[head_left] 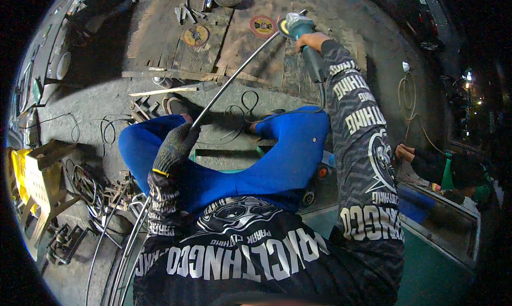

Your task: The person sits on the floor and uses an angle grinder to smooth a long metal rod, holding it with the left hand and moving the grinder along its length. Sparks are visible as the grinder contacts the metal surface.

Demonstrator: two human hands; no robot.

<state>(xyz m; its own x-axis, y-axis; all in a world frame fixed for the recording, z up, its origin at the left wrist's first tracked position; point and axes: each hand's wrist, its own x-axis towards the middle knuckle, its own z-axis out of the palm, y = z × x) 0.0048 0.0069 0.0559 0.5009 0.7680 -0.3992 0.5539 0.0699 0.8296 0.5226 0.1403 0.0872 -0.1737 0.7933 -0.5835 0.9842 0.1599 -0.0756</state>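
Two closed grips: gloved left hand (pixel 175 148) around metal rod (pixel 234 76), right hand (pixel 312 40) around angle grinder (pixel 301 31).

Wooden board (pixel 160 34) on concrete floor (pixel 96 100); grinding discs (pixel 196 35) on board

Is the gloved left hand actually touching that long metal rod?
Touching: the head view shows the gloved left hand wrapped around the metal rod, which emerges from its grip.

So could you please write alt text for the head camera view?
A seated person in blue trousers holds a long metal rod in the gloved left hand and a teal angle grinder in the bare right hand, its disc against the rod's far end over a wooden board.
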